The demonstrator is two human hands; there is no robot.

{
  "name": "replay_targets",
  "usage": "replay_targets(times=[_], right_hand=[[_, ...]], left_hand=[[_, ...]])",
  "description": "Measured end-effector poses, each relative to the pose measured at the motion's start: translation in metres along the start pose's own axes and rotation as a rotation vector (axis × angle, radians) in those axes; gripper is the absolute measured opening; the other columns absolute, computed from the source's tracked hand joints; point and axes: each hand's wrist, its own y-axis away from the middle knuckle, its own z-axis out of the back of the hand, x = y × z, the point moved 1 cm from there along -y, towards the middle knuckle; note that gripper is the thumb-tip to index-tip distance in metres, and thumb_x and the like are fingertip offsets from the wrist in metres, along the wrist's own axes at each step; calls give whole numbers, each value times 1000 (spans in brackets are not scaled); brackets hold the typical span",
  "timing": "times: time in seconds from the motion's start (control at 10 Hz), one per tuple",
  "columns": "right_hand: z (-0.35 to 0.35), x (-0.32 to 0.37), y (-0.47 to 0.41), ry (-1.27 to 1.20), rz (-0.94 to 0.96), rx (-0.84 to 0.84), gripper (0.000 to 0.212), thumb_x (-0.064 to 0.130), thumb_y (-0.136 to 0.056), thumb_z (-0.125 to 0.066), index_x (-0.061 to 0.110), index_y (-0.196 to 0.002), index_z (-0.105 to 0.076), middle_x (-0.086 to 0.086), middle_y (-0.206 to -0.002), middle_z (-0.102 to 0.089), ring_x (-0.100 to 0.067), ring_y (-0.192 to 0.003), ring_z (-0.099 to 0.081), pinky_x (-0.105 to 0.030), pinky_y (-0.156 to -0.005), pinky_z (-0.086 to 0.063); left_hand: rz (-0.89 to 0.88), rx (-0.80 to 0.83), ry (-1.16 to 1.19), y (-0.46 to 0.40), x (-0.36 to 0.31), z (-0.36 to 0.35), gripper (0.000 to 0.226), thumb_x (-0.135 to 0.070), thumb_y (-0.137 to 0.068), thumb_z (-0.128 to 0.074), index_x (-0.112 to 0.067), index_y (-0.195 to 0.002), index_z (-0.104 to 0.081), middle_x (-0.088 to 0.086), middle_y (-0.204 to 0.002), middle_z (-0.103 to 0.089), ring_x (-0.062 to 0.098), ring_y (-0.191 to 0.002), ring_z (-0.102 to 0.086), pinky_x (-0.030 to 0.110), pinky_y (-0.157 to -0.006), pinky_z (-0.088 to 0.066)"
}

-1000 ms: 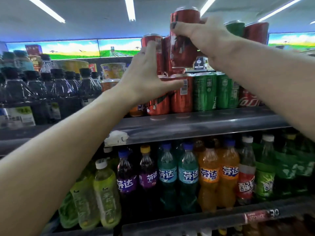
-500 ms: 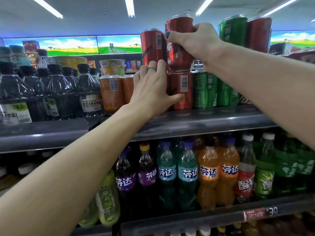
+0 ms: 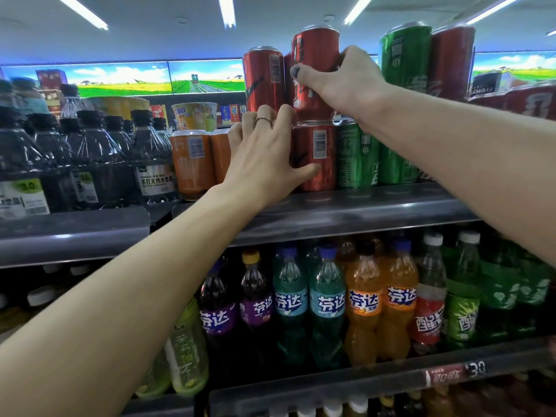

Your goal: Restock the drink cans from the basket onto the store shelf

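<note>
Glossy red metal cylinders stack two high on the grey shelf (image 3: 346, 212). The right hand (image 3: 346, 82) is curled tight around the upper red can (image 3: 313, 70), at 12 o'clock, resting on the lower red can (image 3: 319, 155). The left hand (image 3: 264, 158), fingers half spread, presses against that lower can, seemingly without gripping. Green cans (image 3: 358, 155) stand at its 3 o'clock.

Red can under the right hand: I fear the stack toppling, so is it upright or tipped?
Upright. The red can stands straight on the lower red can, top rim level, gripped by the right hand.
</note>
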Motion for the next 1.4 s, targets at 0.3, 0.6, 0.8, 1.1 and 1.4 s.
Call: replay_targets(times=[0.3,0.6,0.8,1.1,1.4], right_hand=[[-3,-4,6,16,68,-10,67,59,-84,-75,16,-131,-53,5,-116,-63,-12,-99,-61,-14,-66,-42],[-7,-13,11,91,142,-19,69,57,-79,-80,17,-130,-57,4,-115,-67,-12,-99,-62,-12,-67,-40],[-10,-18,11,137,166,-56,75,63,-75,-79,15,-127,-55,1,-112,-69,-19,-102,-66,-35,-91,-55],[-3,-18,13,159,181,-15,77,64,-87,-69,9,-134,-44,-5,-113,-62,-22,-97,-59,-29,-75,-42],[17,-10,15,169,193,-65,79,68,-95,-53,6,-142,-40,-8,-115,-58,-20,-96,-55,-32,-78,-44]], left_hand=[[-5,9,-34,0,-2,0,76,-62,-85,-71,-22,-143,-42,10,-137,-46,34,-133,-39,53,-117,-26],[-12,-1,-59,0,-3,1,76,-60,-85,-72,-20,-142,-43,11,-138,-45,35,-134,-38,53,-116,-27],[-9,-2,-64,-1,-5,0,76,-59,-84,-73,-19,-141,-43,11,-137,-45,35,-134,-38,53,-117,-27],[-1,-18,-70,0,-1,0,80,-63,-82,-73,-20,-143,-44,11,-140,-46,34,-135,-38,53,-117,-26],[3,-64,9,4,3,8,78,-64,-82,-74,-23,-142,-44,6,-139,-44,28,-134,-37,45,-116,-24]])
